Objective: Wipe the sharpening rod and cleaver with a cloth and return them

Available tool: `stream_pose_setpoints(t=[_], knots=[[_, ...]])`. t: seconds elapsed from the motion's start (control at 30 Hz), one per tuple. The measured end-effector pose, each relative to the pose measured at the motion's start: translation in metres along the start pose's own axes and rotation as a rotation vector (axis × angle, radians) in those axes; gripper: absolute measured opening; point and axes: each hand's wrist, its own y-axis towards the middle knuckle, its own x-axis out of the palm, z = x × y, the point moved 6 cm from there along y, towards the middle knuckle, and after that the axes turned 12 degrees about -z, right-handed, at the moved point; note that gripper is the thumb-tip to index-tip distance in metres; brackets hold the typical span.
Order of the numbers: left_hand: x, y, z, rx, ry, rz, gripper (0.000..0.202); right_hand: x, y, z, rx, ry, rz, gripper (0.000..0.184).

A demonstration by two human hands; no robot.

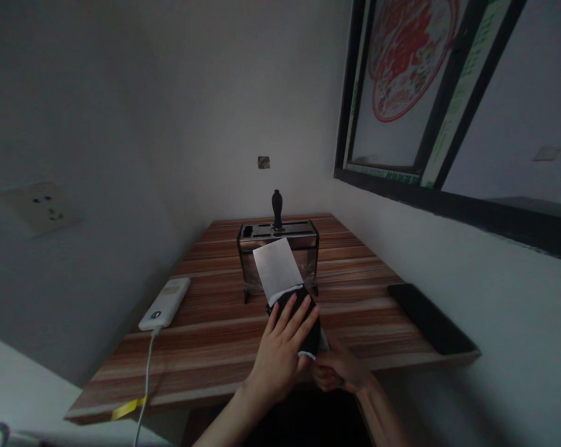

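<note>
A wide, flat metal blade, that of a cleaver [277, 267], points up and slightly left over the table. Black cloth with a white edge [312, 338] covers its lower part. My left hand [287, 335] lies over this cloth, fingers a little apart and pressing it onto the blade; its thumb is mostly hidden. Just below and to the right, my right hand [339, 367] is closed around the cleaver's handle, which is largely out of sight. Behind the blade stands a knife block [311, 239] with a slotted metal top, and one black knife handle [277, 208] rises from it.
On the wood-grain table [355, 267], a white power bank [166, 304] with a cable [148, 372] lies left and a black phone [432, 316] lies near the right edge. Yellow tape [128, 408] is at the front left edge. Walls close in the left, back and right.
</note>
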Motion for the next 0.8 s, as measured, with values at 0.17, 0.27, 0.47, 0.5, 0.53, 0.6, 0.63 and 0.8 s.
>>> stream_pose_setpoints(t=[0.17, 0.27, 0.47, 0.5, 0.53, 0.6, 0.63, 0.8], knots=[[-0.014, 0.01, -0.012, -0.053, 0.038, 0.054, 0.075, 0.007, -0.001, -0.006, -0.006, 0.001, -0.056, 0.037], [-0.025, 0.018, -0.021, -0.076, 0.057, 0.082, 0.074, 0.009, -0.001, -0.007, -0.017, 0.01, -0.079, 0.038], [-0.048, 0.032, -0.044, -0.114, 0.062, 0.136, 0.072, 0.008, -0.001, -0.006, -0.064, -0.008, -0.124, 0.036], [-0.053, 0.034, -0.048, -0.118, 0.063, 0.146, 0.072, 0.009, -0.001, -0.006, -0.07, -0.011, -0.132, 0.036], [-0.057, 0.037, -0.051, -0.124, 0.064, 0.157, 0.072, 0.009, -0.001, -0.007, -0.075, -0.014, -0.14, 0.036], [-0.065, 0.041, -0.059, -0.137, 0.067, 0.175, 0.072, 0.011, -0.001, -0.007, -0.075, -0.015, -0.16, 0.035], [-0.068, 0.044, -0.062, -0.145, 0.066, 0.184, 0.071, 0.012, -0.001, -0.008, -0.073, -0.014, -0.168, 0.035], [-0.081, 0.054, -0.077, -0.159, 0.056, 0.241, 0.069, 0.014, -0.001, -0.009, -0.07, -0.021, -0.181, 0.036]])
